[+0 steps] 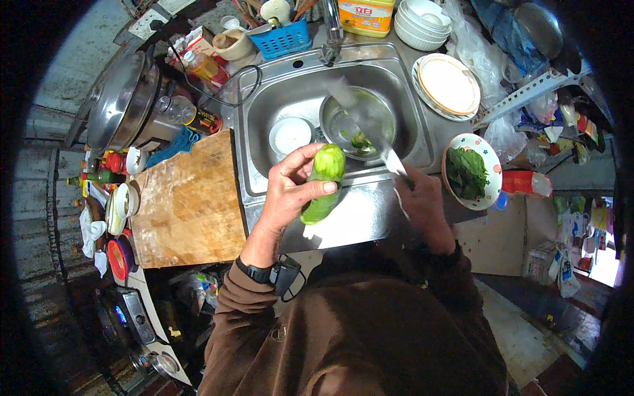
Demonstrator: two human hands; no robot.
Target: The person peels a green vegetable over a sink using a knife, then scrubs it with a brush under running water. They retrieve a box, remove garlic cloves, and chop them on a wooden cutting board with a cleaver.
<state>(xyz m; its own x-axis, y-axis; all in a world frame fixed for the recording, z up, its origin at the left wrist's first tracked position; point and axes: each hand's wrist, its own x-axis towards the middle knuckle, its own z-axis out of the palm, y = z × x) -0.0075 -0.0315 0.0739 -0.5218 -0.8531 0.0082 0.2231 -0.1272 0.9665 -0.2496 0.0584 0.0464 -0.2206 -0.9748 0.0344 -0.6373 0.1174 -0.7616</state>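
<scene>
My left hand (287, 185) grips a thick green vegetable (327, 171), likely a cucumber or gourd, in front of the sink. Its upper end is pale where the skin is off; the lower part keeps darker skin. To the right, my right hand (421, 200) is closed around the handle of a knife (393, 161), whose blade is motion-blurred and points up over the sink. Beneath the blade, a round metal basin (324, 116) holds water and green scraps (362, 141). A white bowl (291, 136) sits left of it in the steel sink (262, 91).
A wooden cutting board (188, 203) lies left of the sink. At right are a bowl of green leaves (466, 173) and stacked plates (448, 84). White bowls (421, 29), a yellow detergent jug (365, 17), a blue basket (281, 39) and the faucet (331, 34) line the back. A gas stove (138, 317) stands lower left.
</scene>
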